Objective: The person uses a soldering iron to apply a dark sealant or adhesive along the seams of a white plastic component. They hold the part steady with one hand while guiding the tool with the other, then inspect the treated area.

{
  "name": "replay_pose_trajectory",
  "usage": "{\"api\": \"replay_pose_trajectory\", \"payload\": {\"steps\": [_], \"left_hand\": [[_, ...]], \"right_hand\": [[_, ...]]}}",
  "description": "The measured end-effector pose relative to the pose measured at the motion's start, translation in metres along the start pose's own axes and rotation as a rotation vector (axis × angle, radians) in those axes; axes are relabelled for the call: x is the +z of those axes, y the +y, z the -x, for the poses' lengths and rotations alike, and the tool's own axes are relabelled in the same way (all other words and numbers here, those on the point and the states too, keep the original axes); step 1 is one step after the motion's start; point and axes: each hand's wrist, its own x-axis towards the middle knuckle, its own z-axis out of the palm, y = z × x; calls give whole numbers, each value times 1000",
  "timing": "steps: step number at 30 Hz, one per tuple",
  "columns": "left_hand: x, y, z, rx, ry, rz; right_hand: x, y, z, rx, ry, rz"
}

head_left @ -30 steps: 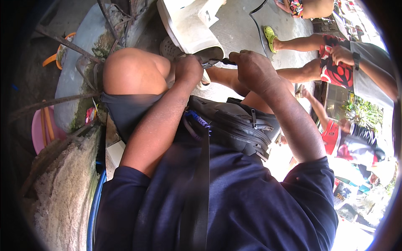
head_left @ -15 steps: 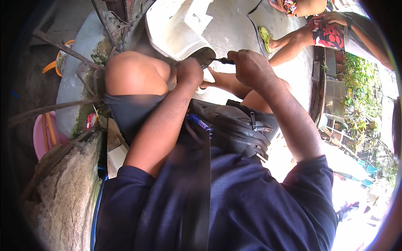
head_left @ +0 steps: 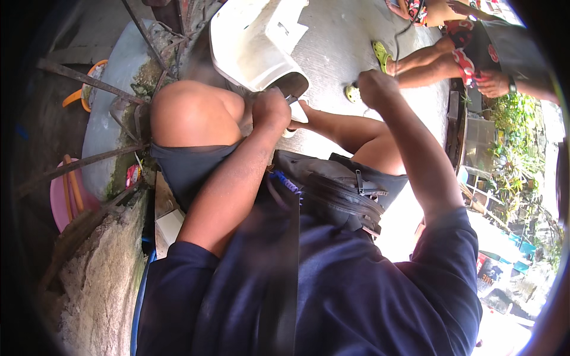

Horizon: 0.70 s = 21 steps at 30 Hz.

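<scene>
A large white plastic shell (head_left: 237, 44) with a dark round-edged opening lies in front of me, between my knees. My left hand (head_left: 272, 111) is closed at the near rim of that opening. A small dark grey piece (head_left: 291, 99) pokes out past its fingers; its kind is unclear. Farther right, my right hand (head_left: 378, 89) is raised in a fist, apart from the shell. It grips a slim black-handled tool, now mostly hidden behind the fingers. Beyond this hand hangs a dark cord (head_left: 398, 43).
Two other people are at the upper right, one in green clogs (head_left: 382, 57). On my left are rusty metal bars (head_left: 89, 80), a mossy blue-grey basin (head_left: 101, 136), a pink tub (head_left: 59, 199) and a rough stone block (head_left: 98, 267). Plants (head_left: 504, 148) grow at the right.
My right hand has moved right, away from the shell and my left hand, taking the black-handled tool along. My left hand stays near the rim. The person at right has shifted their legs and hand.
</scene>
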Motion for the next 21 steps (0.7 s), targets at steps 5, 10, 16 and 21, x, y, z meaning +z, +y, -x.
{"api": "replay_pose_trajectory", "payload": {"steps": [5,10,16,21], "left_hand": [[-2,-1,-2,-15,-55,-123],[-16,6,5,-34,-27,-30],[-31,14,13,-54,-96,-10],[-33,13,13,-6,-120,-18]], "right_hand": [[30,-37,-41,-94,-247,58],[37,-62,-48,-99,-261,185],[35,-75,-59,-122,-338,190],[42,-80,-65,-146,-340,224]]}}
